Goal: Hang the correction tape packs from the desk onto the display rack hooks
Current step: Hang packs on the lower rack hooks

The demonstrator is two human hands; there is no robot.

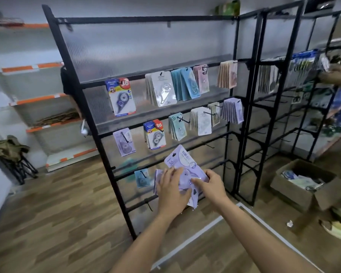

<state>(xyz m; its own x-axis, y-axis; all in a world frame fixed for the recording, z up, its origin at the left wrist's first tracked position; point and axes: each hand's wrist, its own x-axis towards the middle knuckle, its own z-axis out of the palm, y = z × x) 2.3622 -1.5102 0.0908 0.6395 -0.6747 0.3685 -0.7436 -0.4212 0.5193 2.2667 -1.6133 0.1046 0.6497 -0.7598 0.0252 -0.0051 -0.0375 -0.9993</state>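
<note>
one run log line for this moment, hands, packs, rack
stage: sorting before hanging | left hand: holds purple packs | right hand: pinches same stack | display rack: partly stocked, lower hooks bare

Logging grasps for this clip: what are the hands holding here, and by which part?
Both hands hold a fanned bunch of lilac correction tape packs. The left hand covers its lower left side; the right hand pinches the lower right edge.
</note>
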